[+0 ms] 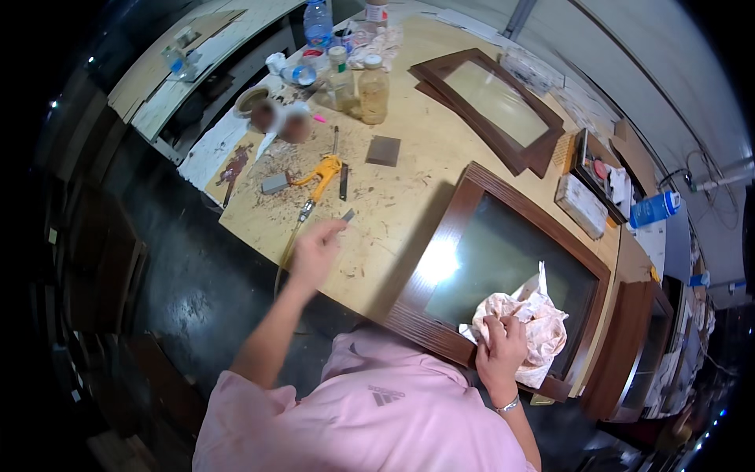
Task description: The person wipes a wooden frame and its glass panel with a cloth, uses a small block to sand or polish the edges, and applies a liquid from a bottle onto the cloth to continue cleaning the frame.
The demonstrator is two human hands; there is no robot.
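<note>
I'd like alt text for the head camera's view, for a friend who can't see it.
A right hand grasps a crumpled, stained cloth on a brown-framed glass panel, while the left hand holds a small grey piece near a yellow hose-fed tool. Around them, the debris-strewn workbench also holds bottles and more brown frames.

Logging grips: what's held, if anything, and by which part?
Left hand: small grey piece, apparently by its near end. Right hand: crumpled cloth, by its left side.
</note>
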